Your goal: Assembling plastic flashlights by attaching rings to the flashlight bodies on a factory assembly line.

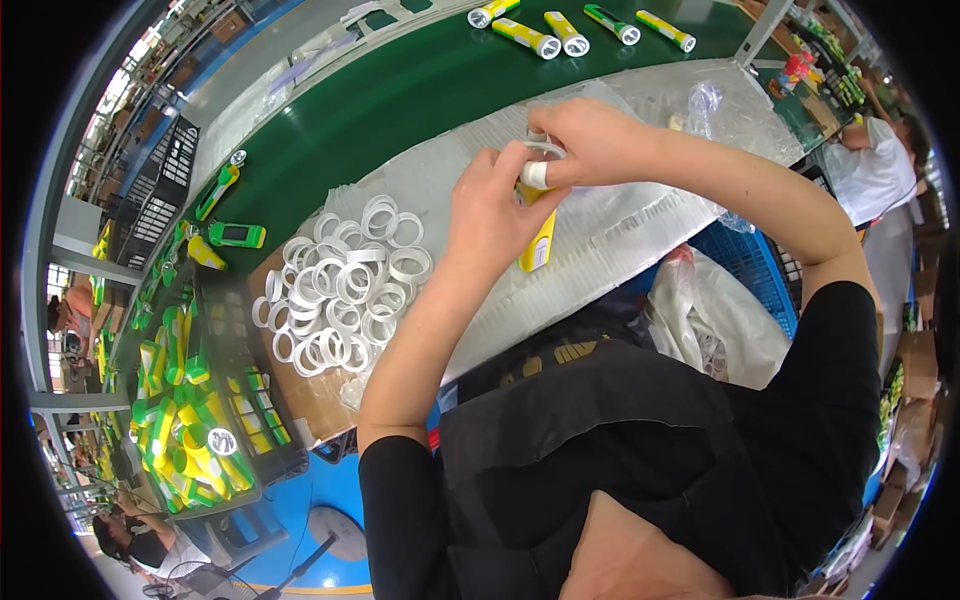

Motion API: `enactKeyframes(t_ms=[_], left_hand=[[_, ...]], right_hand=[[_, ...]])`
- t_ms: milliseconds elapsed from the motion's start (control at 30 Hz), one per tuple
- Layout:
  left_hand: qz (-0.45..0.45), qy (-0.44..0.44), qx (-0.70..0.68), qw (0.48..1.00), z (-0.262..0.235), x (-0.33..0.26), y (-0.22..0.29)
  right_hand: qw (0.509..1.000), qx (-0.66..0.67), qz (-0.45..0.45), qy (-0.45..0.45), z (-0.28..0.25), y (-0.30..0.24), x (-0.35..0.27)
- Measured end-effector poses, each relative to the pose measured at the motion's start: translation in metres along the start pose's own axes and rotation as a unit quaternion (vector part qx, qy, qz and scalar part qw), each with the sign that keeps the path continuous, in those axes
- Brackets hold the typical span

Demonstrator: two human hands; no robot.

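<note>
A yellow and white flashlight point(538, 248) is upright-tilted between my hands over the cardboard-covered part of the bench, its tail toward me. My left hand point(490, 210) is closed around its body. At the head end, my right hand point(595, 140) curls its fingers about a white ring point(544, 149); whether the ring is fully seated on the head is hidden by the fingers. A white wrap or band shows at the fingers beside it. Left of my left forearm lies a heap of loose white rings point(345, 285) on brown cardboard.
Several yellow-green flashlights point(568, 35) lie on the green bench point(400, 110) at the far side. A clear bin point(190, 430) of flashlight bodies stands at left. Clear plastic bags point(710, 110) lie at right, above a blue crate point(745, 265) and white sack point(710, 320). Other people work nearby.
</note>
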State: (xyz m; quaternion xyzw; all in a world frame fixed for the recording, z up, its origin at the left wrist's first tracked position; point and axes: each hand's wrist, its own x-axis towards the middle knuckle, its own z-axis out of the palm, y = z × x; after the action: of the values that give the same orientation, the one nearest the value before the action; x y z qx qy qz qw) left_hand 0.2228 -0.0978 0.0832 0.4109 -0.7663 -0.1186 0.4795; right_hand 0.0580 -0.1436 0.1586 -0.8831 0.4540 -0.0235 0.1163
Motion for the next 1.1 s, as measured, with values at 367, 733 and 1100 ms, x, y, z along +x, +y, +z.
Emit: enactKeyframes(t_ms=[367, 733, 1100], left_hand=[[-0.004, -0.021, -0.014, 1.0, 0.002, 0.001, -0.001], [0.0, -0.029, -0.037, 0.999, 0.002, 0.005, 0.002], [-0.034, -0.044, -0.146, 0.988, -0.002, 0.001, -0.021]], right_hand=[[0.999, -0.02, 0.023, 0.014, -0.011, 0.005, -0.003], [0.95, 0.161, -0.208, 0.168, 0.0, 0.025, 0.001], [0.964, 0.142, -0.221, 0.037, 0.0, 0.03, 0.003]])
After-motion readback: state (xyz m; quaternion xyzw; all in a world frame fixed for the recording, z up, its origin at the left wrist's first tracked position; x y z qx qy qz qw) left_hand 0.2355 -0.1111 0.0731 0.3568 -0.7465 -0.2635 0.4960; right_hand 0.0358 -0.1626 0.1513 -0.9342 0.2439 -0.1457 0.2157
